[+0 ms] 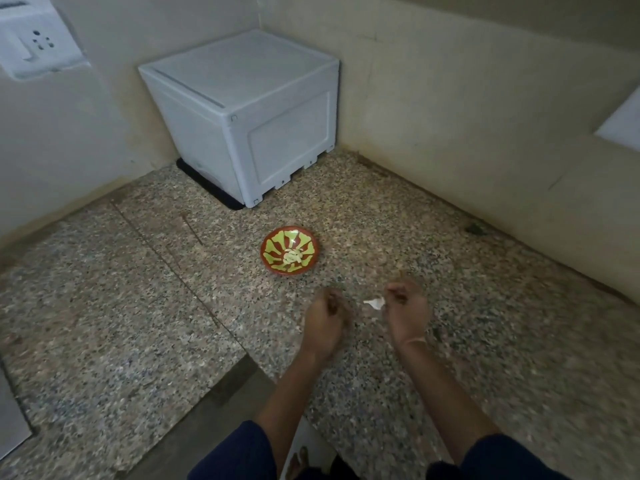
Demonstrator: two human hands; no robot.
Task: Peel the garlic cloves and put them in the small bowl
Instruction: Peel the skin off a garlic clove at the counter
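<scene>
Dark blue sleeves [239, 455] frame the bottom edge, and between them a bare foot [298, 460] shows on the floor below the tabletop's front edge. Both forearms reach forward over the tabletop [485, 341], a speckled grey-brown granite slab.

Right hand [407, 308]: its grip is closed in a pinch on a white garlic piece [374, 302] that sticks out to the left of the fingertips. Blur hides whether this is a clove or loose skin. A thin band [414, 341] circles that wrist. Left hand [325, 315]: the fingers are curled in, but I cannot tell whether the grip holds anything. The two hands are near each other, with the garlic piece between them.

Just beyond the hands sits the small bowl [273, 244], red-brown with yellow-green streaks fanning out from its middle. A little heap of pale peeled cloves [292, 257] lies at its bottom.

Farther back, a pale grey plastic box [242, 109] stands in the corner on a dark mat [207, 190]. Cream walls, stained near the base, meet behind it. A white switch-and-socket plate [34, 43] is mounted on the left wall.
</scene>
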